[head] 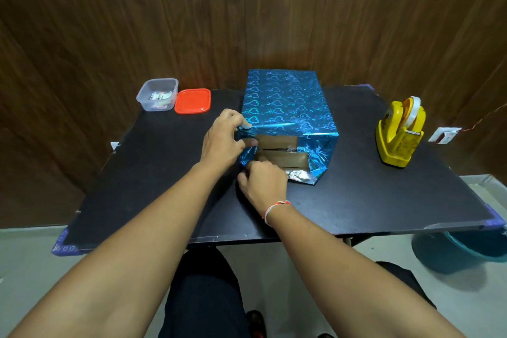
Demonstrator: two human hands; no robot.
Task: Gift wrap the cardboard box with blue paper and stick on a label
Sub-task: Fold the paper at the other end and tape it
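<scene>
While the cardboard box point(278, 151) sits mid-desk point(153, 173) in heart-printed blue paper point(285, 101) (no readable writing), the left hand point(223, 143) and right hand point(263, 182) each pinch paper at its open near end.

A plain indoor room set up as a craft station; dark wood-panelled wall point(109, 22) behind a black worktop point(384, 200). A yellow tape dispenser point(399, 132) stands on it; pale tiled floor point(301, 269) below
</scene>
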